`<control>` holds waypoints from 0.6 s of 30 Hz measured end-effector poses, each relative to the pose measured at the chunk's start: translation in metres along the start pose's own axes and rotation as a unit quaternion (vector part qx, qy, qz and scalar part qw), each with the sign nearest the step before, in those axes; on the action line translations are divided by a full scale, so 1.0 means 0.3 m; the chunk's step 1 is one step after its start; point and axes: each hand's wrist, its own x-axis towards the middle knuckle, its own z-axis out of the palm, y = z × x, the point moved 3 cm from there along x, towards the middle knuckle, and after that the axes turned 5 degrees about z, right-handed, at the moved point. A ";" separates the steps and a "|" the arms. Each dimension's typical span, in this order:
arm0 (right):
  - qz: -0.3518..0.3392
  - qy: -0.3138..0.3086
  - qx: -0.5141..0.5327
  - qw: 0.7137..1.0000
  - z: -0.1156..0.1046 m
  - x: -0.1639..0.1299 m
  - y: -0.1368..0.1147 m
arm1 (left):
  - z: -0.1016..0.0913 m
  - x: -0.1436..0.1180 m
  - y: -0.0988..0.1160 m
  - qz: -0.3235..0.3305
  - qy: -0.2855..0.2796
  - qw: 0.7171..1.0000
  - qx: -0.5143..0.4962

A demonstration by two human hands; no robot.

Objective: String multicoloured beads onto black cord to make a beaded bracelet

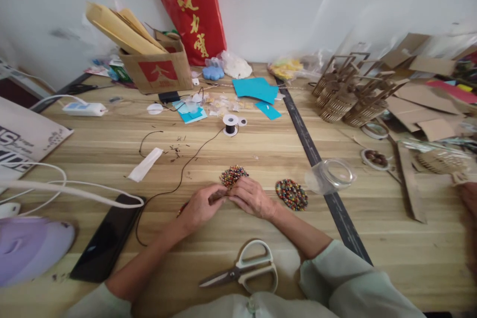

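Note:
In the middle of the table my left hand [201,207] and my right hand [252,198] meet, fingertips pinched close together. Between them shows a short bit of thin dark cord [225,196], mostly hidden by the fingers. A few coloured beads [182,209] peek out at the left edge of my left hand. Just beyond my fingers lies a pile of multicoloured beads [233,175]; a second coil of beads [291,195] is right of my right wrist. Black cord [182,179] runs from a white spool [230,126] in a loop toward my left forearm.
White-handled scissors [257,267] lie near my body. A black phone [108,238] and white cable [89,191] are at left. Clear-bagged wire rings [337,174], a wooden strip [412,184] and woven baskets [335,99] stand right. A cardboard box [156,72] is behind. Another person's hand [468,198] shows at far right.

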 end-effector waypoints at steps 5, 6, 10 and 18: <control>0.011 0.012 0.011 1.000 -0.004 0.006 -0.002 | 0.019 0.019 -0.015 -0.045 -0.015 0.996 -0.074; 0.015 0.013 0.015 1.000 -0.004 0.007 -0.001 | 0.019 0.021 -0.017 -0.049 -0.012 0.995 -0.086; 0.032 0.003 0.035 0.999 -0.006 0.007 0.006 | 0.020 0.024 -0.026 -0.065 0.006 0.991 -0.117; 0.052 -0.005 0.037 0.998 0.001 0.007 0.013 | 0.034 0.022 -0.047 -0.084 0.020 0.983 -0.162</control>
